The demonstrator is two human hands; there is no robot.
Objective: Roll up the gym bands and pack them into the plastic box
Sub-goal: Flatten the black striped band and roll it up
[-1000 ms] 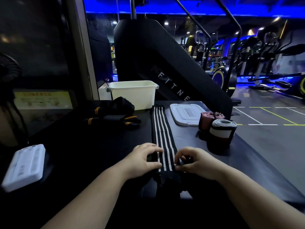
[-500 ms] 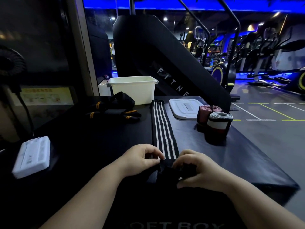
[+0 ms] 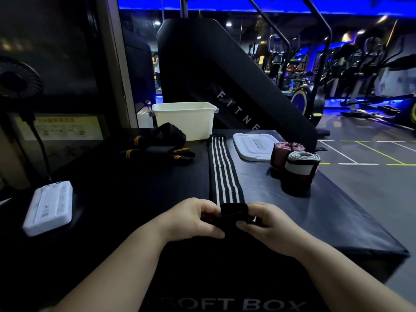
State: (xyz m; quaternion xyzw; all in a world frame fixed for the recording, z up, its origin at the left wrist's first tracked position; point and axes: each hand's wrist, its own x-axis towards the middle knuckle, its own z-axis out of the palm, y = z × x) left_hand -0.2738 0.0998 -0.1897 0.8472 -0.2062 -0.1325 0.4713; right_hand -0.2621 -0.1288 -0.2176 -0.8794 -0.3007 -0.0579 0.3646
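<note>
Thicker roll on striped band (image 3: 225, 172)

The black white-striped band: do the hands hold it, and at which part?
The left hand and the right hand pinch the long black white-striped elastic band at its near rolled end.

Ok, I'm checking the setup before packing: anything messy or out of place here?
Only the black-and-orange bands, lying in a loose, unrolled heap left of the striped band; nothing looks spilled or damaged.
</note>
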